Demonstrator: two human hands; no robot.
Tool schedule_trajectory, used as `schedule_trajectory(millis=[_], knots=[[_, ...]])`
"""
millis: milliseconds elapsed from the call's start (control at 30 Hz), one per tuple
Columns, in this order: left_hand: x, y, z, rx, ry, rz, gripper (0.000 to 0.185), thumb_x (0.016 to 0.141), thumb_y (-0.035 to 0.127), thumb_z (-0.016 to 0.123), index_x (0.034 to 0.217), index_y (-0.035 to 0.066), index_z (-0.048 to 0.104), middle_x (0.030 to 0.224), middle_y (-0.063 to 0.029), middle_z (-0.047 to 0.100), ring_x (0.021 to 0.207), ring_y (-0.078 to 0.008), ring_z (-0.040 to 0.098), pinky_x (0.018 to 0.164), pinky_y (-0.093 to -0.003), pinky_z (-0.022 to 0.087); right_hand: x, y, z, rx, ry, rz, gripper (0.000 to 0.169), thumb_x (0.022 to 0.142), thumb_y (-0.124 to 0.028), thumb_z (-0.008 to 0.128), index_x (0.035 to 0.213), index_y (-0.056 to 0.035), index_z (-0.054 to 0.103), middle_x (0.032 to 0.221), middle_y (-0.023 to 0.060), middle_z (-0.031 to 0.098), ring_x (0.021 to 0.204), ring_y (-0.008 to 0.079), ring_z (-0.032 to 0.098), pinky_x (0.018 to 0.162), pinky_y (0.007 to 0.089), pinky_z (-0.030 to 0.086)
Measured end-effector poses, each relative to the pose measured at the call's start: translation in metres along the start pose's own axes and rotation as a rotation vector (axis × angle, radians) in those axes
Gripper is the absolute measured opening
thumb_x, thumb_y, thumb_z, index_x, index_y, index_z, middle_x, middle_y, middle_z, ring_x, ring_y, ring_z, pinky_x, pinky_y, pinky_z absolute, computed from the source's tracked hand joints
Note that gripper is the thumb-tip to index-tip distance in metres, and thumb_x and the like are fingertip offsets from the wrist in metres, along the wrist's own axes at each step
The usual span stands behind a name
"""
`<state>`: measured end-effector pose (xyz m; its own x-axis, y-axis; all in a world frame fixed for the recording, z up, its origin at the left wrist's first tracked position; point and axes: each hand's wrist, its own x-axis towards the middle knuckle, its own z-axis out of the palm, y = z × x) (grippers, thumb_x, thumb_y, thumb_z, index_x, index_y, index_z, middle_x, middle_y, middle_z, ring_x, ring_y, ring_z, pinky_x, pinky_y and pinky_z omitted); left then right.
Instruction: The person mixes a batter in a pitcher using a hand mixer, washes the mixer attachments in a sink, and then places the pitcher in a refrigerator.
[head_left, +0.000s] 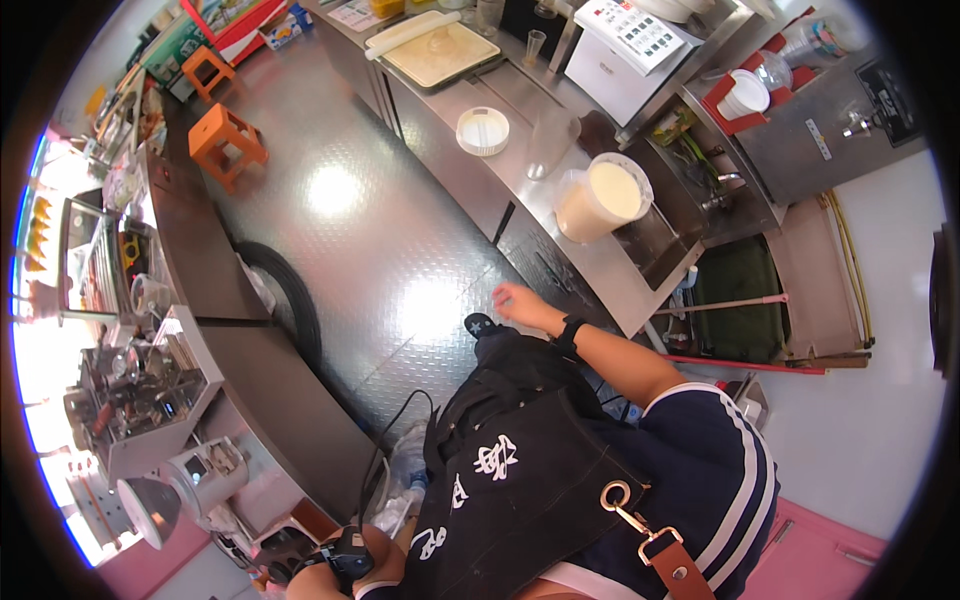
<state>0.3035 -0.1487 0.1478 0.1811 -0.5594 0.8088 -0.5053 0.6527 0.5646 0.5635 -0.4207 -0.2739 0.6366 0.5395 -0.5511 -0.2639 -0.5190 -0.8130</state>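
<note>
My right hand, with a black band on its wrist, hangs over the floor beside the steel counter. Its fingers are loosely bent and hold nothing I can see. Of my left arm, only skin and a black device with a cable show at the lower left edge; the hand itself is out of view. A tall clear tub of pale cream-coloured content stands on the counter by the sink. Close by are a clear plastic pitcher and a round white lid.
A rolling pin lies on a cutting board farther along the counter. Orange stools stand on the metal tread-plate floor. A coil of black hose lies by the left cabinets. An espresso machine sits on the left counter.
</note>
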Motion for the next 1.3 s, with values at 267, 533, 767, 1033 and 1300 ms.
schedule_trajectory(millis=[267,533,767,1033,1300], knots=[[0.017,-0.054,-0.098,-0.014,0.104,0.037,0.014,0.099,0.03,0.049,0.1,0.024,0.061,0.092,-0.002,0.065,0.082,-0.0197,0.063,0.08,-0.04,0.045,0.076,-0.036,-0.061,0.149,1.004,-0.06,0.093,0.077,-0.007,0.069,0.15,0.0012,0.013,0.149,0.023,0.027,0.138,0.0316,0.032,0.113,0.0384,0.027],[-0.029,-0.104,-0.206,-0.112,0.412,0.169,0.013,0.097,0.034,0.051,0.097,0.028,0.062,0.09,0.0031,0.07,0.082,-0.0149,0.065,0.087,-0.0414,0.041,0.046,-0.127,-0.094,0.513,1.159,-0.386,0.053,0.086,-0.002,0.063,0.135,0.0008,0.041,0.136,0.0106,0.043,0.127,0.0202,0.04,0.109,0.0348,0.029],[-0.142,-0.135,-0.297,-0.524,0.926,-0.225,0.034,0.075,0.004,0.078,0.097,0.017,0.055,0.067,0.0008,0.066,0.078,-0.0226,0.063,0.072,-0.0337,0.044,0.032,-0.122,-0.077,0.711,1.425,-0.342,0.02,0.099,-0.019,0.052,0.099,-0.0005,0.061,0.095,0.0049,0.06,0.096,0.0136,0.052,0.091,0.0299,0.039],[-0.199,-0.197,-0.354,-0.669,1.06,-0.557,0.045,0.074,0.003,0.077,0.101,0.017,0.043,0.073,0.0026,0.055,0.071,-0.0167,0.047,0.07,-0.0323,0.036,-0.003,-0.083,-0.074,0.969,1.785,-0.577,0.043,0.102,-0.033,0.039,0.074,-0.0037,0.052,0.069,0.0081,0.053,0.073,0.0225,0.051,0.079,0.0359,0.041],[-0.243,-0.234,-0.342,-0.717,1.037,-0.799,0.04,0.07,0.011,0.072,0.099,0.015,0.045,0.075,-0.0063,0.062,0.072,-0.0221,0.053,0.067,-0.034,0.037,-0.053,-0.033,-0.113,1.0,1.811,-0.365,0.041,0.094,-0.038,0.044,0.064,-0.0105,0.045,0.05,0.0004,0.036,0.049,0.0166,0.037,0.059,0.0318,0.035]])
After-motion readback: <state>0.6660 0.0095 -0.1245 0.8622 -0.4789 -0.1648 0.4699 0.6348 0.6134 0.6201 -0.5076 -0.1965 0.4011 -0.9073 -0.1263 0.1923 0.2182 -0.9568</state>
